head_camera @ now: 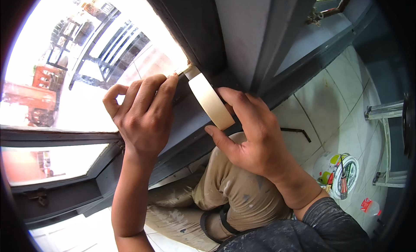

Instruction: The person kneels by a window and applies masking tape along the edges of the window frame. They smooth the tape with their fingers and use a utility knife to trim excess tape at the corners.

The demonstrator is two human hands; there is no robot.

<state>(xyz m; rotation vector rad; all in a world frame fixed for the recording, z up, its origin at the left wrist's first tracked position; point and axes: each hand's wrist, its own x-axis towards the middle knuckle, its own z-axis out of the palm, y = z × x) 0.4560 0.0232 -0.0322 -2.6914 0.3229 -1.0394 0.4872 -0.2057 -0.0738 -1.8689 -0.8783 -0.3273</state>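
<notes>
My right hand holds a roll of cream masking tape between thumb and fingers. From the top of the roll a short strip runs to the lower corner of a window pane. My left hand is raised at the lower edge of that pane, its index fingertip against the tape's end at the glass; whether it pinches the tape is hidden. Beneath both hands passes the grey painted window frame.
A paint bucket with a brush on its lid stands on the tiled floor at right, near a plastic bottle and a metal ladder. A thin dark bent rod lies on the tiles. An open casement is at left.
</notes>
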